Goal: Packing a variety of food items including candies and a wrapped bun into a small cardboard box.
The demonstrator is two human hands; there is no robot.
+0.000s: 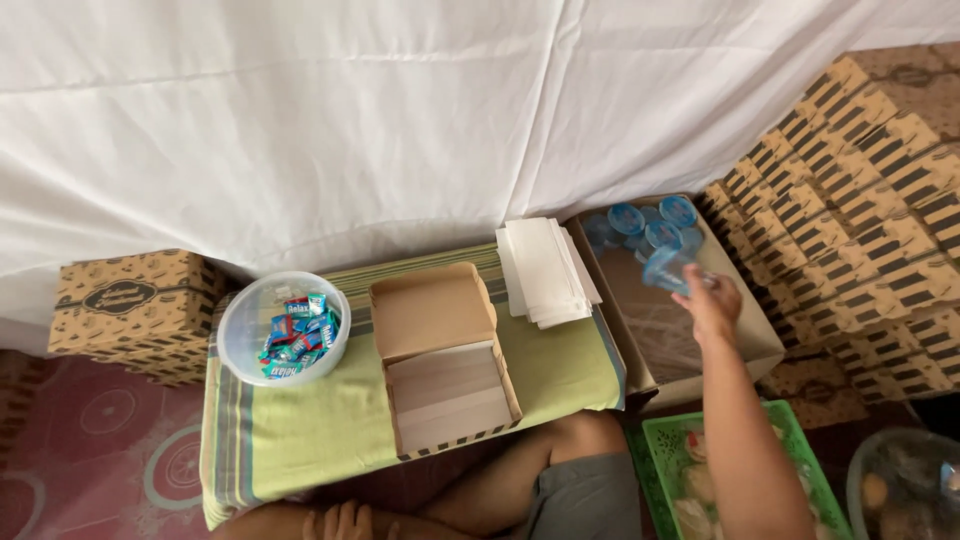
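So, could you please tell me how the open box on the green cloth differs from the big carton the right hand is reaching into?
The small open box lies empty on the green cloth, lid folded back; the big carton stands beside the cloth and holds blue-lidded cups. The box is much smaller and shallower than the carton. The right hand grips a cup over the carton; no hand touches the box. Both are brown cardboard.

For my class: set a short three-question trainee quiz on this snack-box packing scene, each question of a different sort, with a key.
1. True or false: the open cardboard box on the green cloth already holds sweets.
2. What does the right hand grip? A) a clear cup with a blue lid B) a napkin C) a sweet
3. Fill in: the wrapped sweets lie in a round clear ____.

Key: 1 false, it is empty. 2 A, the cup, over the carton. 3 bowl.
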